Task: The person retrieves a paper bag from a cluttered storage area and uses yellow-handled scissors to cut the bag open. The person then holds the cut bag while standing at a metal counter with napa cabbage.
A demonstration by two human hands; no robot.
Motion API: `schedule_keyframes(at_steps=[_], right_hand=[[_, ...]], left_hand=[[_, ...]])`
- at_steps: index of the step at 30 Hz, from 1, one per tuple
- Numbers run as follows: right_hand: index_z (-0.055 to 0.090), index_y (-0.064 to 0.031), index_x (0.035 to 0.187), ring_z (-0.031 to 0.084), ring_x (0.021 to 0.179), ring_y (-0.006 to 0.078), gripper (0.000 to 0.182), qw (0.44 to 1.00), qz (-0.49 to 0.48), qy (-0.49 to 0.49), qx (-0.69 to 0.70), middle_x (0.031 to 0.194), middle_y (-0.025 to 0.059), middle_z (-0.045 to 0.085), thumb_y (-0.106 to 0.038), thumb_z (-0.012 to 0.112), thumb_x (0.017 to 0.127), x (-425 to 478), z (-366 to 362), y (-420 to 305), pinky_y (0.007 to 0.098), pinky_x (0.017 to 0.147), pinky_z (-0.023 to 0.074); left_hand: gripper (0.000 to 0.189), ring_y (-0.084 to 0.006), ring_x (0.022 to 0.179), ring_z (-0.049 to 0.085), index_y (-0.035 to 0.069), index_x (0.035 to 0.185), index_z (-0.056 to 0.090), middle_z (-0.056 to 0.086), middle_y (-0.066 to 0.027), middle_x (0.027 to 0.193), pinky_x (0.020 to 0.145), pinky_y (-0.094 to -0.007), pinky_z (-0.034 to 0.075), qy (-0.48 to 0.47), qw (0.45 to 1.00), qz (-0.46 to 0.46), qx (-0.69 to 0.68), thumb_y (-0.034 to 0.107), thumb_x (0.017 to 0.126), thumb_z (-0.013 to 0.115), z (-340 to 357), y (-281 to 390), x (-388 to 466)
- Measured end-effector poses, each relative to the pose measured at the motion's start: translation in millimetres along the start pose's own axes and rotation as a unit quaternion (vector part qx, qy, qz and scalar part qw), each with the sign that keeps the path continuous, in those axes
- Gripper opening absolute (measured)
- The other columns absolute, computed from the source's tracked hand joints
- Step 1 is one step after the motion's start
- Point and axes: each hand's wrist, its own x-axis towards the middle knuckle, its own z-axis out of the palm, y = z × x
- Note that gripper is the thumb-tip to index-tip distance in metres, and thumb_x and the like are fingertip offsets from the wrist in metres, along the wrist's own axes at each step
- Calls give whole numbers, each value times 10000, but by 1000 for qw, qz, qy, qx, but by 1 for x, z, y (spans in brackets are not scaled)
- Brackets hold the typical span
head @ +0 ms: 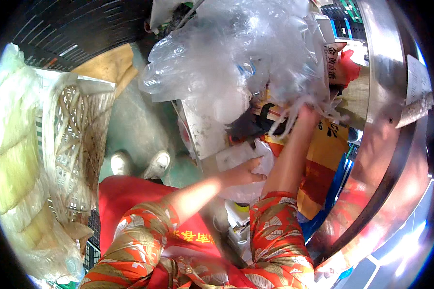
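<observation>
Clear plastic bags (217,61) form a large crumpled heap at the top centre. Whitish plastic strands hang around my right hand (308,110) at the heap's lower right edge; whether its fingers grip them cannot be made out. My left hand (244,173) lies lower, over a crumpled white plastic bag (266,153), with its thumb and fingers apart. Beside my right forearm stands a yellow and red printed bag (322,166). Dark items lie between the clear heap and the white bag, partly hidden.
A white plastic basket (72,151) stands at left, beside plastic-wrapped pale green goods (16,162). A black crate (76,32) is above it. A shiny metal edge (387,90) curves along the right. My shoes rest on the green floor (130,123). Brown cardboard (119,65) lies behind the basket.
</observation>
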Motion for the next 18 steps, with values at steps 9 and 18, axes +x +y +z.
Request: schedule_keyframes(at_steps=[9, 18], right_hand=[[576, -1, 1218, 562, 1097, 289, 425, 741, -193, -69, -640, 1230, 142, 576, -136, 654, 822, 60, -93, 5, 387, 958, 451], [356, -7, 1426, 505, 1202, 280, 881, 687, -252, -252, -633, 1403, 207, 425, -263, 813, 717, -13, 96, 76, 367, 996, 430]], left_hand=[[872, -293, 1418, 271, 71, 1507, 189, 311, -231, 1496, 1124, -372, 258, -10, 991, -38, -125, 399, 865, 680, -4, 33, -19], [637, -287, 1335, 373, 8, 1364, 427, 389, -168, 1419, 1106, -369, 306, 29, 992, 32, 120, 307, 852, 660, -16, -6, -12]])
